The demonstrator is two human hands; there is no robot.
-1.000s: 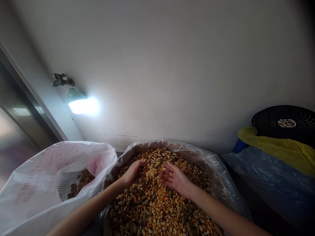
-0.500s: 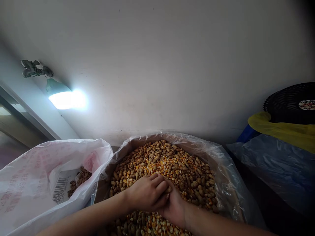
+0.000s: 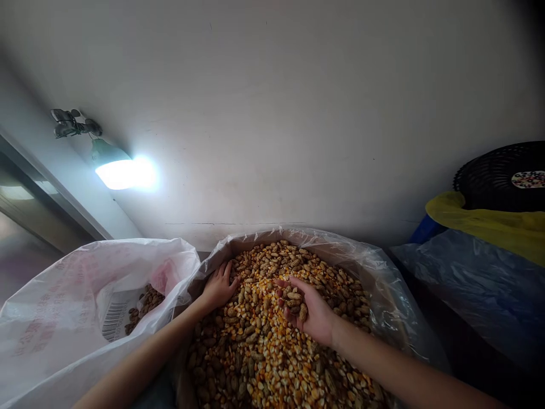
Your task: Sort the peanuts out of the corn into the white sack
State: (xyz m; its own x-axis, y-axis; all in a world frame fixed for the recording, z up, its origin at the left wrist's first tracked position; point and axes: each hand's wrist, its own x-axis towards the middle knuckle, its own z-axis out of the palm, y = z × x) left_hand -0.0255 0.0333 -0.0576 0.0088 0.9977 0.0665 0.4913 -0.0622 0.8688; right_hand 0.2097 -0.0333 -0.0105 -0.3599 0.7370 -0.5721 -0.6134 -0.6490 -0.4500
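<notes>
A large box with a clear plastic liner (image 3: pixel 385 284) holds yellow corn kernels (image 3: pixel 281 363) mixed with unshelled peanuts (image 3: pixel 276 258). My right hand (image 3: pixel 313 315) is cupped palm up over the middle of the mix, with several peanuts (image 3: pixel 294 301) resting in its curled fingers. At the box's left side, my left hand (image 3: pixel 219 289) lies palm down on the peanuts, its fingers stretched out and a little apart. What is under its palm is hidden.
Left of the box stands a white plastic sack (image 3: pixel 55 301) with brown nuts or kernels (image 3: pixel 147 304) inside. A lit lamp (image 3: pixel 114 167) hangs from a wall tap (image 3: pixel 74 123). On the right are a black fan (image 3: pixel 494 176), yellow cloth (image 3: pixel 489 221) and clear plastic sheeting (image 3: pixel 477 284).
My hands were clasped together over the box and have come apart. The left one moved to the left edge and opened; the right one turned up, showing the peanuts in it.
</notes>
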